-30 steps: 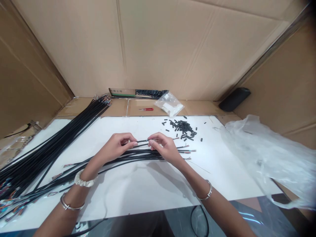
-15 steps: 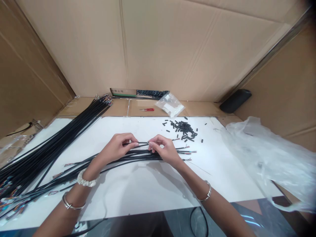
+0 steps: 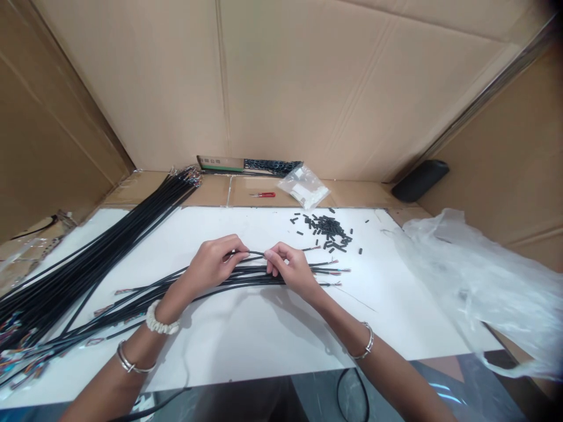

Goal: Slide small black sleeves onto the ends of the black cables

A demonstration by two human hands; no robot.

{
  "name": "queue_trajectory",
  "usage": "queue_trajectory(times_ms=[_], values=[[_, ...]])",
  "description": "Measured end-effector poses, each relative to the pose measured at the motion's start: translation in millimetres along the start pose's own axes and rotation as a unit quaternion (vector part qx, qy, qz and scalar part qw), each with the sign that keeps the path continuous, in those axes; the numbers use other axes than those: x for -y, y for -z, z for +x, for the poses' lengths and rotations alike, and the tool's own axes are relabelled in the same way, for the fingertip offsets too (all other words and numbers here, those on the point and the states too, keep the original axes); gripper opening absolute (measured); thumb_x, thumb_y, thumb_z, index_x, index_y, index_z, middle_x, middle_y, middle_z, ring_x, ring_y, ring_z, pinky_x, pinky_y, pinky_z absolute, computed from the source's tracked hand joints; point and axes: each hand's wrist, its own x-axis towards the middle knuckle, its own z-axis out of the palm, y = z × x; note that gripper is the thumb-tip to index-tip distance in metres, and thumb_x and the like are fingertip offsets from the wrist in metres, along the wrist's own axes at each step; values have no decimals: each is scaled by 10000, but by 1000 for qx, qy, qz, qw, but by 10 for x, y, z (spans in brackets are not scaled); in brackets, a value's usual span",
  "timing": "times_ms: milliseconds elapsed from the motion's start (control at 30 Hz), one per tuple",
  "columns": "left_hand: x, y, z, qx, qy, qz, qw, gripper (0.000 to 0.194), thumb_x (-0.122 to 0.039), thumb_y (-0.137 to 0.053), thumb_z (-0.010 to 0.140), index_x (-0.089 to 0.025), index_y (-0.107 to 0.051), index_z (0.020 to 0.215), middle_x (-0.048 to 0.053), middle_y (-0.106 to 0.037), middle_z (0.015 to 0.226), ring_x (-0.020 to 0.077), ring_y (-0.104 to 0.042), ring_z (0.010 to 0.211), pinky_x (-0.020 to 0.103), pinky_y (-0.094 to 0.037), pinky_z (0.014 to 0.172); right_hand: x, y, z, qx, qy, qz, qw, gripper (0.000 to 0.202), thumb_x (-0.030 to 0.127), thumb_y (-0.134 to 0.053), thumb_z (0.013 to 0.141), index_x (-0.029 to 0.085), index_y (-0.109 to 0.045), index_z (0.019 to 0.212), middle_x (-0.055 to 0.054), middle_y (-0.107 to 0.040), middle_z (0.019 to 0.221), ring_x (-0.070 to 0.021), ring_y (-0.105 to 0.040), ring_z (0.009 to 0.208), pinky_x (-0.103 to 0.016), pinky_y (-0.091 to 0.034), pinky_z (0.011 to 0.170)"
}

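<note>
Between my hands runs a thin black cable [image 3: 257, 253], lifted just above the other cables. My left hand [image 3: 216, 261] pinches it between thumb and forefinger. Its end meets the fingertips of my right hand [image 3: 288, 265], which are closed around it; whether a small sleeve sits there is hidden by the fingers. Below both hands lie several black cables [image 3: 246, 274] side by side, with stripped coloured wire ends [image 3: 338, 271] showing at the right. Short black tube pieces [image 3: 328, 225] are heaped beyond my right hand.
A thick bundle of black cables [image 3: 109, 240] covers the left side. Small red-handled snips [image 3: 264, 194] and a clear bag of white parts [image 3: 304, 186] lie at the back. A black roll [image 3: 420, 180] and a large plastic bag [image 3: 488, 281] are on the right. Cardboard walls [image 3: 281, 88] enclose the white table [image 3: 272, 340].
My left hand has shifted slightly right along the cable, and the stretch between the hands now bows a little. My right hand has barely moved.
</note>
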Motion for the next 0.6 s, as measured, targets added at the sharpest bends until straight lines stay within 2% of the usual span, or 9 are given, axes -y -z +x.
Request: queue_trajectory(times_ms=[167,400,600], values=[[-15,-38,-19,-17,-25,40,999,137,-216,-496,907,-167,-593,823,-6,-569,726,102,-505,636,208,-354,592,-33,-28,-12,-33,21,-27,999,279,364,-484,904,190,-524,690,23,-554,536,-110,-502,506,-235,-406,548],[16,-140,-65,-57,-85,124,987,137,-206,-466,917,-170,-581,852,-4,-567,717,100,-492,591,208,-337,542,-57,-54,-29,-73,35,-96,992,370,401,-435,928,205,-472,618,26,-516,479,-138,-587,584,-241,-426,628],[10,-123,-44,-46,-62,86,993,127,-219,-482,914,-170,-581,852,-1,-573,736,103,-504,622,209,-357,576,-37,4,-10,-58,99,-235,965,394,356,-372,961,199,-486,619,11,-583,559,-134,-553,609,-260,-391,687]])
